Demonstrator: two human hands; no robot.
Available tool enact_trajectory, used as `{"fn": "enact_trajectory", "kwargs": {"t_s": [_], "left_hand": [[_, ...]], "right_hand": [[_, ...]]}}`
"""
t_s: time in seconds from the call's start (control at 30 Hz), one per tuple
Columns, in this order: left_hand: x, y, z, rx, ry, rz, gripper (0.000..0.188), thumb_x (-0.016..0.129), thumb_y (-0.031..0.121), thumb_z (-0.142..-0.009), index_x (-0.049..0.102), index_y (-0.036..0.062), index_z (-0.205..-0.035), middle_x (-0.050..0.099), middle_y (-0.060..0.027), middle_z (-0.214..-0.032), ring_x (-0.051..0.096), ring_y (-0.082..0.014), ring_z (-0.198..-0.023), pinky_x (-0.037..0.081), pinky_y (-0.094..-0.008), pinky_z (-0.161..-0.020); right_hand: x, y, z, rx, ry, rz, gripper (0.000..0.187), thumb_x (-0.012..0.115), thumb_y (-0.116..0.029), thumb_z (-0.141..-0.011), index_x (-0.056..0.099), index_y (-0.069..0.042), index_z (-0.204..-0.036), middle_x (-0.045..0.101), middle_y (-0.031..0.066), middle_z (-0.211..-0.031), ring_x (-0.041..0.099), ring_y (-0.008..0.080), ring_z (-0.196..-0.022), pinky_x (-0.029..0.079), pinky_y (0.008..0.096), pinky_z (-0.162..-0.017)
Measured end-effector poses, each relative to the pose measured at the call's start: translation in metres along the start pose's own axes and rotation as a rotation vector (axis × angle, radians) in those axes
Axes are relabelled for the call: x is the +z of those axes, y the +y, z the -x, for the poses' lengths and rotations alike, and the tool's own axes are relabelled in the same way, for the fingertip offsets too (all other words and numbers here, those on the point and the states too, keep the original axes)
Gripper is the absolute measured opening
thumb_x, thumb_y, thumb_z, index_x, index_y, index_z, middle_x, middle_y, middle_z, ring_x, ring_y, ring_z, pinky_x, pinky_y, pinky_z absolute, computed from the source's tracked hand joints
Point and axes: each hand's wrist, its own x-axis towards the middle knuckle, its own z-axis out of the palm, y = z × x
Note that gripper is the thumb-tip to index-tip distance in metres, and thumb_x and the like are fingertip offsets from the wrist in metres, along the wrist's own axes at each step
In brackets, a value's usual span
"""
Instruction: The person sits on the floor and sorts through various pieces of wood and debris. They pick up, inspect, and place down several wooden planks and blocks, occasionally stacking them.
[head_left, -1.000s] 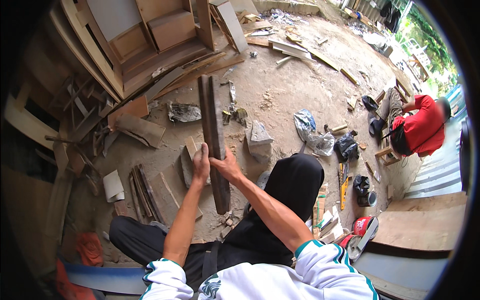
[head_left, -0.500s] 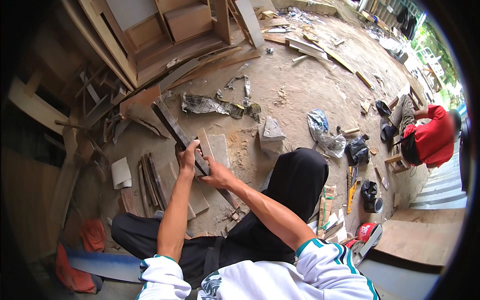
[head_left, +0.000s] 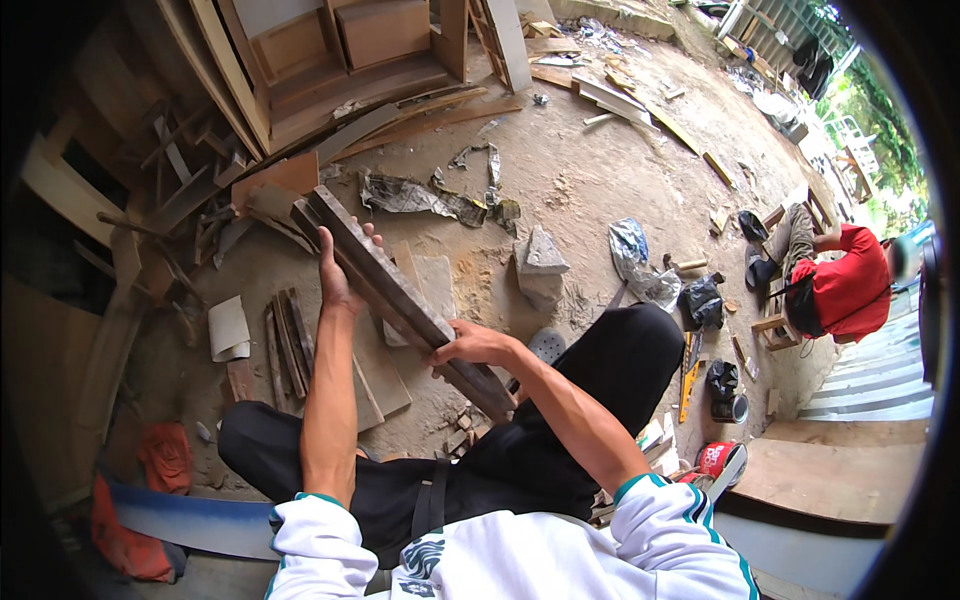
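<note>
Two dark brown wooden strips (head_left: 385, 285) lie side by side across my front, slanting from upper left down to my right thigh. My left hand (head_left: 342, 275) is closed around their upper half, thumb along the near side and fingertips showing past the far edge. Lower down, my right hand (head_left: 474, 344) grips them with the thumb on top and the fingers curled under, partly hidden. Beneath the strips, pale flat boards (head_left: 380, 390) lie on the ground. A bundle of thinner dark strips (head_left: 288, 335) rests on the left, near my left forearm.
A wooden cabinet frame (head_left: 365, 90) stands at the back left. Crumpled foil-like sheeting (head_left: 415, 195) and a stone block (head_left: 541, 262) lie ahead. On the right are plastic bags (head_left: 643, 265), a yellow handsaw (head_left: 690, 375) and a seated person in red (head_left: 850, 285). A blue-white saw blade (head_left: 190, 518) lies near left.
My left hand has slid up and left along the wood, its fingers now less tightly wrapped. My right hand has moved right. The two strips now lie evenly together with their broad faces showing.
</note>
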Motion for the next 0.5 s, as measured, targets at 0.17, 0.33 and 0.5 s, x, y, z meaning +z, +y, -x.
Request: {"fn": "enact_trajectory", "kwargs": {"t_s": [0.17, 0.33, 0.5], "left_hand": [[-0.023, -0.029, -0.015, -0.043, 0.052, 0.026, 0.059, 0.063, 0.055, -0.084, 0.055, 0.0059, -0.114, 0.063, -0.0049, -0.101, 0.062, -0.0202, -0.09, 0.054, -0.0342, -0.074], [-0.045, -0.053, -0.032, -0.037, 0.245, 0.001, 0.053, 0.07, 0.048, -0.081, 0.057, 0.0085, -0.114, 0.066, -0.0059, -0.101, 0.064, -0.0211, -0.088, 0.052, -0.0358, -0.079], [-0.057, -0.062, -0.028, 0.089, 0.382, -0.05, 0.054, 0.072, 0.046, -0.081, 0.056, 0.0084, -0.117, 0.065, -0.0077, -0.101, 0.064, -0.0229, -0.089, 0.052, -0.0378, -0.078]], "right_hand": [[-0.009, 0.003, 0.02, 0.075, 0.141, 0.217, 0.059, 0.075, -0.037, -0.076, 0.057, 0.0, -0.118, 0.068, 0.0122, -0.098, 0.06, 0.0178, -0.091, 0.047, 0.0329, -0.08], [0.0, 0.009, 0.039, 0.114, 0.398, 0.536, 0.082, 0.08, -0.053, -0.067, 0.048, 0.0, -0.121, 0.063, 0.0216, -0.099, 0.061, 0.032, -0.096, 0.047, 0.0385, -0.083], [0.015, 0.024, 0.042, -0.073, 0.497, 0.713, 0.103, 0.083, -0.055, -0.059, 0.033, -0.002, -0.133, 0.059, 0.0255, -0.111, 0.058, 0.0408, -0.106, 0.047, 0.044, -0.089]]}}
